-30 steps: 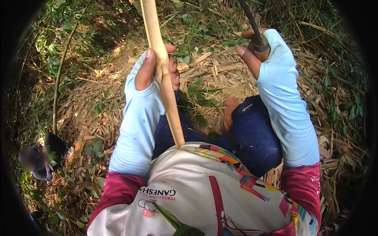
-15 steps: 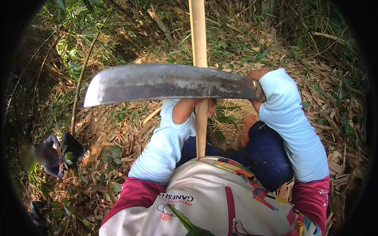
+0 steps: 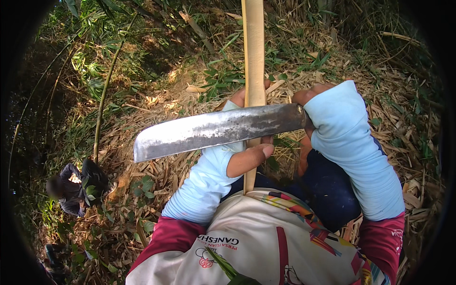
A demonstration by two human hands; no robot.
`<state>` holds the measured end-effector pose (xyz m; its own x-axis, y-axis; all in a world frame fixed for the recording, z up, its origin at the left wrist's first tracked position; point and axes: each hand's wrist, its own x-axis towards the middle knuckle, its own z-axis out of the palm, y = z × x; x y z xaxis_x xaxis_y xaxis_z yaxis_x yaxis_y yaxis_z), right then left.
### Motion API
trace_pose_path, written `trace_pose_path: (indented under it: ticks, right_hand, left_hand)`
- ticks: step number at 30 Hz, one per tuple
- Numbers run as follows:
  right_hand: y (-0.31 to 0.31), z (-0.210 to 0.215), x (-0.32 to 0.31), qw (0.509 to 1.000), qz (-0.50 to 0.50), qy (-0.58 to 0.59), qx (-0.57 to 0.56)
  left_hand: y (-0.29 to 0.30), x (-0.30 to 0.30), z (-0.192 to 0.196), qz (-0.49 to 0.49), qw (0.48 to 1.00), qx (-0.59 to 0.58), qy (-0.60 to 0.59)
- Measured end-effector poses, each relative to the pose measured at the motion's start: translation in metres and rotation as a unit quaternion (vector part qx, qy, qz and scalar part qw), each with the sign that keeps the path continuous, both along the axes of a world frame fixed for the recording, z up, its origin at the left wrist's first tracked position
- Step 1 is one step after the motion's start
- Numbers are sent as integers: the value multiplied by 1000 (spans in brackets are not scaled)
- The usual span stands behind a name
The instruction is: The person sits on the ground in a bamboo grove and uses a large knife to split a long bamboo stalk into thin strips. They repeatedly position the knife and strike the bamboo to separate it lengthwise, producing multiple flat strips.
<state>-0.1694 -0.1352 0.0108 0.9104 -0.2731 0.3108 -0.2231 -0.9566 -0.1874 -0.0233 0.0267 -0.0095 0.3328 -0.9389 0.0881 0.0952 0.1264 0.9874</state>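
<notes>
A long, pale strip of split bamboo (image 3: 255, 52) stands lengthwise before me, its lower end against my shirt front. My left hand (image 3: 248, 160) supports it from the left and beneath, thumb stretched out and fingers curling behind the strip. In my right hand (image 3: 309, 97) is a machete (image 3: 213, 130), gripped at the handle, which the fist and sleeve mostly hide. Its broad, dark-stained blade lies across the strip, pointing left with the tip slightly lower. Whether the edge touches the bamboo I cannot tell. Part of my left palm is behind the blade.
Dry bamboo leaves (image 3: 394, 123) litter the ground. A thin bamboo stem (image 3: 107, 90) rises on the left, with green shoots around it. Another person (image 3: 71, 194) crouches at the far left. My dark-trousered knee (image 3: 330, 190) is below the right forearm.
The machete has moved down and to the right, its blade now tilted and farther from view. The bamboo strip has shifted slightly right. My left thumb now shows below the blade.
</notes>
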Motion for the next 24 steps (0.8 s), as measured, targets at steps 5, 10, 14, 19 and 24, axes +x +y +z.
trace_pose_path:
  ticks: [5,10,14,19,24]
  right_hand:
    - [1,-4,1,1000,17,-1,-3]
    - [3,-5,1,1000,24,-8,-5]
    - [1,-9,1,999,29,-22,-15]
    - [3,-9,2,999,21,-35,-1]
    - [3,-8,1,998,29,-58,8]
  left_hand:
    - [0,0,-8,45,998,19,-29]
    - [6,3,-7,11,998,17,-55]
    - [5,3,-10,18,997,-2,-72]
    - [5,4,-9,20,994,-12,-108]
    - [3,-5,-5,24,995,-27,-98]
